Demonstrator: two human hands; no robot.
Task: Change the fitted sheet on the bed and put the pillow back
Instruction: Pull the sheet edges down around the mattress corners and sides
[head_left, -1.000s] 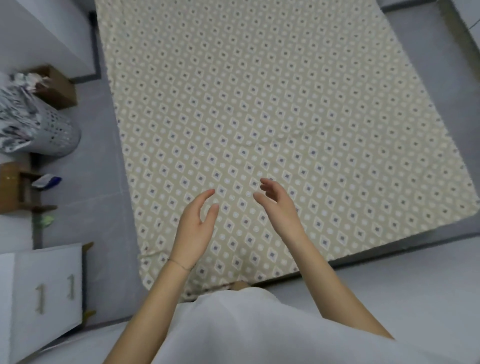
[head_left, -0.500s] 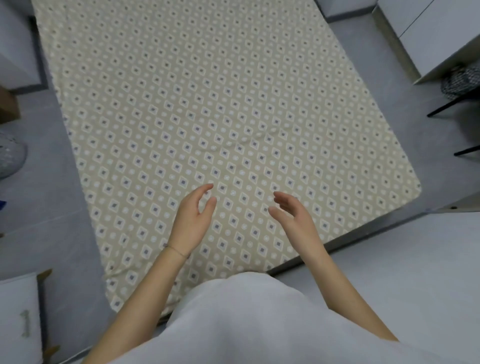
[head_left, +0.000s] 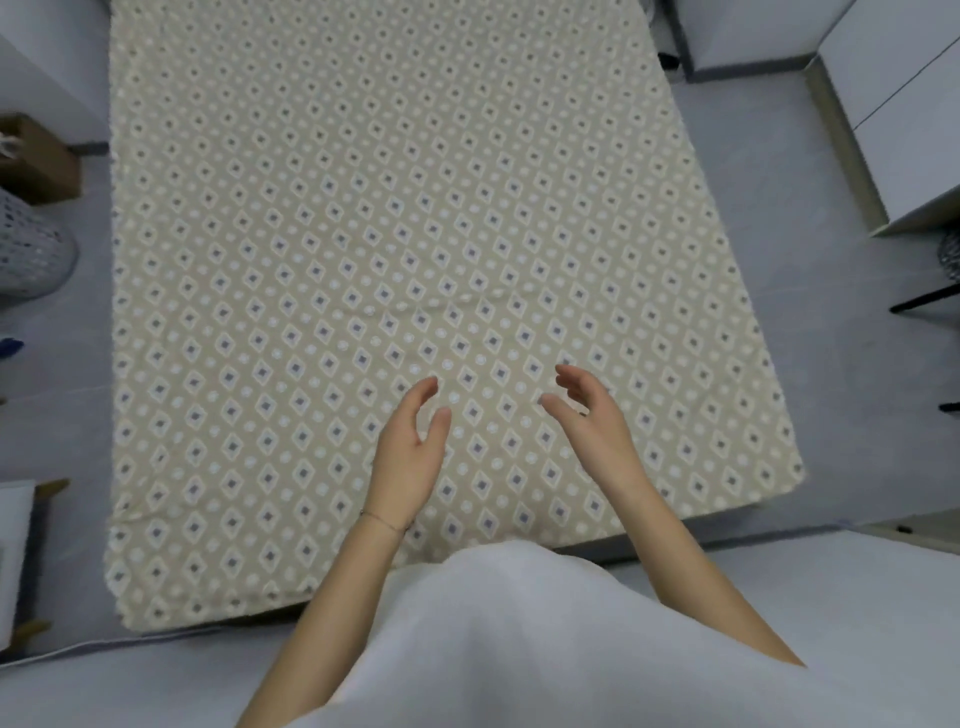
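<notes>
A beige fitted sheet (head_left: 395, 218) with a diamond and dot pattern covers the whole bed, lying flat with a slight crease near the middle. My left hand (head_left: 410, 457) hovers over the near part of the sheet, fingers loosely curved and holding nothing. My right hand (head_left: 592, 426) is beside it, about a hand's width to the right, palm turned inward, fingers relaxed and empty. No pillow is in view.
A white perforated laundry basket (head_left: 31, 254) and a brown box (head_left: 36, 156) stand on the floor at the left. White cabinets (head_left: 904, 104) stand at the right, with black chair legs (head_left: 924, 301) below them. A white drawer unit (head_left: 15, 545) sits at the lower left.
The view has swung back slightly to the left, so the basket and brown box show again. Both hands stay raised over the near end of the sheet, a little further apart than a second ago.
</notes>
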